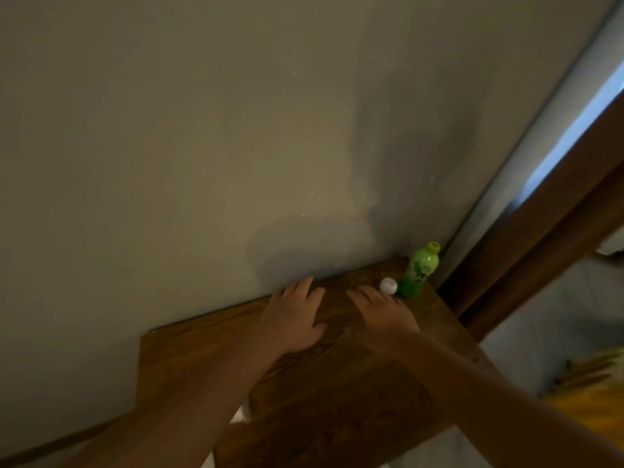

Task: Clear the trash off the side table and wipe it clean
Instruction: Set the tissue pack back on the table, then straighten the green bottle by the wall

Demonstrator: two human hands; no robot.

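A dark wooden side table (337, 393) stands against a grey wall. In its far right corner a green plastic bottle (418, 271) with a yellow-green cap stands upright. Just left of the bottle lies a small white round object (388, 285), like a lid. My left hand (297, 319) rests flat on the tabletop near the wall, fingers apart, holding nothing. My right hand (381, 315) lies flat beside it, fingers spread, its fingertips close to the white round object; whether they touch it I cannot tell.
The grey wall (236, 130) runs along the table's far edge. A dark wooden frame (540, 238) rises to the right of the table, with pale floor (547, 315) beyond it. Something yellow (587, 393) lies on the floor at the right edge.
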